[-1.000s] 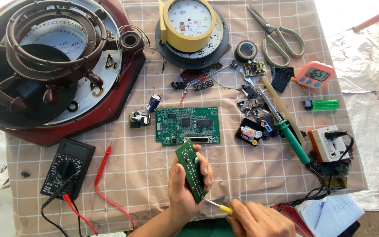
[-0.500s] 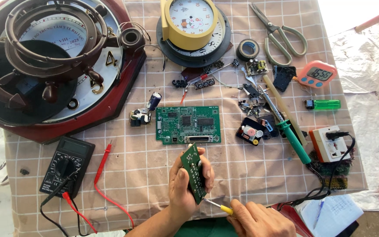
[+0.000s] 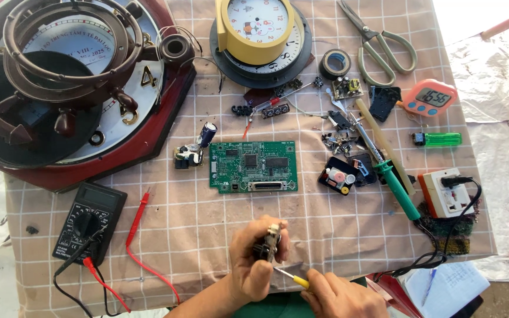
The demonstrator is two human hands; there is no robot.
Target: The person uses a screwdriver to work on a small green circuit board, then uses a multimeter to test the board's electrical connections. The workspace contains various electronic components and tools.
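You are working at the near edge of the table (image 3: 207, 247), which is covered by a checked cloth.

The large clock housing (image 3: 60, 88) is occupying the far left corner. The yellow clock (image 3: 254, 26) is sitting at the far edge, with the scissors (image 3: 378, 41) to its right. The multimeter (image 3: 89, 224) is lying near the left edge, its red probe (image 3: 139, 212) beside it. The green board (image 3: 253, 166) is lying flat at the centre of the table, well apart from your hands. The soldering iron (image 3: 390, 176) is resting toward the right edge, next to the socket block (image 3: 443, 193).

Your left hand (image 3: 257, 265) is clamping a small board (image 3: 269, 241), which now appears edge-on and is mostly hidden by your fingers. Your right hand (image 3: 340, 294) is gripping the yellow screwdriver (image 3: 293, 278); its tip is pointing into the left hand, just under the small board. Whether the tip is touching the part cannot be determined.

Judged from this grip, you are doing well if you are:
- keeping the small board pinched by its edges, not by its components;
- keeping the screwdriver in line with the fastener, so it is not slipping toward your palm;
- working over the cloth, so that any loose part is landing there.
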